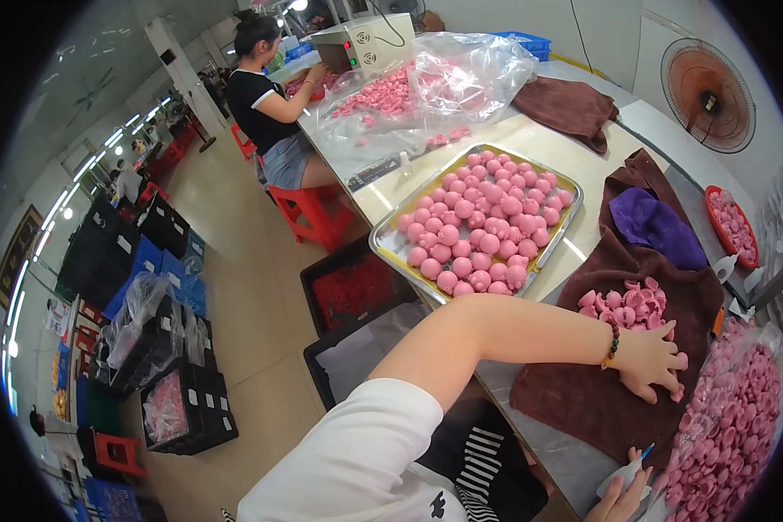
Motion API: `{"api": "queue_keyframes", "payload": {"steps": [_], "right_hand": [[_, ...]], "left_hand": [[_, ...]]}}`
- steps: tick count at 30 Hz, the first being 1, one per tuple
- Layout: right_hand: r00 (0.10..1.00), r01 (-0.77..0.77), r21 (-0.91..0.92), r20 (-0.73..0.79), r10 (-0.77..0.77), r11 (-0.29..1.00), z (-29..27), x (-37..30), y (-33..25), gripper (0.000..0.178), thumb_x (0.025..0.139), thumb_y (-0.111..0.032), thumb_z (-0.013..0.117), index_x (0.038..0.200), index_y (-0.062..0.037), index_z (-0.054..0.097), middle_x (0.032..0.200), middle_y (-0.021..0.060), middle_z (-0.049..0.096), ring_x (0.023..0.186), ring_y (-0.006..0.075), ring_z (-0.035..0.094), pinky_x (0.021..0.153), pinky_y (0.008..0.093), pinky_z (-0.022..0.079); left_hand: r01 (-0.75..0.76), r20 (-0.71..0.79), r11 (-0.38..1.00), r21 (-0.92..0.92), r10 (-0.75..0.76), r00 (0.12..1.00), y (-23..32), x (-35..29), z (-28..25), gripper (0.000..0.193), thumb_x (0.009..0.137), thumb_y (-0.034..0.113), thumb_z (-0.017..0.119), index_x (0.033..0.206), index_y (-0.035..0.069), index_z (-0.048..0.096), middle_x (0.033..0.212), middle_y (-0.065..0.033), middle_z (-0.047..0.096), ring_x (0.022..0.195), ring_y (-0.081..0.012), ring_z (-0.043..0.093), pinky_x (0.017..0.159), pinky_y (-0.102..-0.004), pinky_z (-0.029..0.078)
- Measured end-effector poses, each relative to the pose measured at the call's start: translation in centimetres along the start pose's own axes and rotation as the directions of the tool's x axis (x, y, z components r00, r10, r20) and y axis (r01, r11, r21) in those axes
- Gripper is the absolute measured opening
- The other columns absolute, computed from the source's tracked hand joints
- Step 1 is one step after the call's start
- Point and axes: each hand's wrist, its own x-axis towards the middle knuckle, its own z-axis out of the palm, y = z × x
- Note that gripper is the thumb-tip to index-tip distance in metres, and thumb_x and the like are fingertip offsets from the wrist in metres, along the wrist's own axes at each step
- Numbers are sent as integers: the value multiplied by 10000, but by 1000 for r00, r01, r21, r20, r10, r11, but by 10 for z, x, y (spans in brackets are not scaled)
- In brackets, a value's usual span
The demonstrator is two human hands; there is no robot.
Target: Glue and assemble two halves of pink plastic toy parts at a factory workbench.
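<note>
My left hand [652,358] reaches across a dark brown cloth [583,396], fingers spread and pressed down over a small pile of pink rubber pieces [628,304], touching a few of them. A bead bracelet sits on that wrist. My right hand [619,500] shows only partly at the lower edge, curled around a small white thing with a blue tip [632,465]. A clear bag full of pink pieces [732,426] lies just right of both hands. A metal tray [390,237] packed with round pink pieces stands beyond my left arm.
A purple cloth [657,228] lies on the brown one. A seated person [274,109] works at the far end by a grey machine [361,42] and a plastic bag of pink parts [448,83]. A fan [707,94], red dish [731,224], and black floor crates [352,291] surround the table.
</note>
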Motion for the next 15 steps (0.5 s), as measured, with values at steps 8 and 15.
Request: {"api": "queue_keyframes", "payload": {"steps": [8, 15], "right_hand": [[1000, -28, 28, 12, 28, 999, 1, 0, -1, 501, 875, -338, 438, 1197, 45, 443, 1253, 264, 409, 1193, 391, 352, 1010, 429, 233], [1000, -15, 35, -8, 15, 999, 4, 1, -1, 503, 876, -349, 425, 1186, 47, 450, 1247, 273, 409, 1187, 397, 354, 1004, 432, 239]], "left_hand": [[22, -191, 999, -29, -27, 981, 11, 28, 11, 478, 713, 473, 585, 1099, 201, 514, 1093, -143, 460, 1058, -326, 419, 917, -644, 223], [78, -93, 992, -99, -87, 992, -9, 44, 44, 415, 724, 470, 569, 986, 148, 582, 984, -99, 510, 935, -285, 477, 813, -470, 371]]}}
